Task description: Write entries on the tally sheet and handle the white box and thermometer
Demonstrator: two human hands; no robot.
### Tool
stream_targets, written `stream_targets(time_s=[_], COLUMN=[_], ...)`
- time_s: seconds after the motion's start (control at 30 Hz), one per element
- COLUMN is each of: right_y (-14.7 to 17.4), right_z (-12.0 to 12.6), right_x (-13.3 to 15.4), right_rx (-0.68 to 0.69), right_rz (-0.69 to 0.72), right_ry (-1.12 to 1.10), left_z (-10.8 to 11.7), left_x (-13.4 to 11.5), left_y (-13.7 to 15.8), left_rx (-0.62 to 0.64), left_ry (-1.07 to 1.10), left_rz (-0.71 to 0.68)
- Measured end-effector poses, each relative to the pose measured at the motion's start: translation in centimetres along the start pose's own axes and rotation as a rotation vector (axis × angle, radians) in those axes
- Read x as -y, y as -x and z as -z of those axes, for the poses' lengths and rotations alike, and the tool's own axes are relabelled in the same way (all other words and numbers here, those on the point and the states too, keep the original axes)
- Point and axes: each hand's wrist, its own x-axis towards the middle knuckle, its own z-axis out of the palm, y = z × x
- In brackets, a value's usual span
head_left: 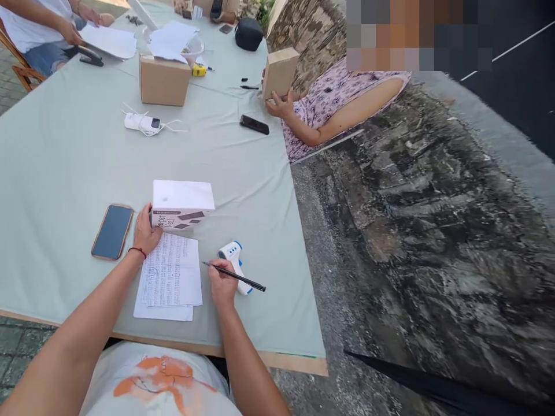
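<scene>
My right hand [223,284] is closed round a black pen [243,278], its tip pointing left toward the papers. Beside that hand, a white and blue infrared thermometer [234,257] lies on the table, partly hidden by the hand and pen. With my left hand [147,229] I grip the left end of a white box [184,196], which has brown print on its near side. Printed sheets of paper [176,271] lie in front of the box, between my hands. To the left of my left hand rests a smartphone [112,232].
A cloth-covered table [65,190] carries a white corded device [142,122], a cardboard box [163,81] with papers on top, another phone [254,124] and a black case [248,34]. At right, a person's hand [281,107] holds a box [280,72]. Another person handles papers at far left.
</scene>
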Motion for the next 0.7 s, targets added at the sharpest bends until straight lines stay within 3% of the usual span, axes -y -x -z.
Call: stream_targets(time_s=[0.2, 0.7], right_y=[-0.1, 0.1], right_z=[-2.1, -4.1], right_x=[0.2, 0.1], right_rx=[-0.009, 0.095], right_rz=[-0.113, -0.063], right_ry=[-0.049, 0.114], left_z=[-0.3, -0.1], left_x=[0.1, -0.4], left_y=[-0.2, 0.0], left_rx=[-0.008, 0.025], left_ry=[-0.015, 0.004], left_rz=[-0.044, -0.06])
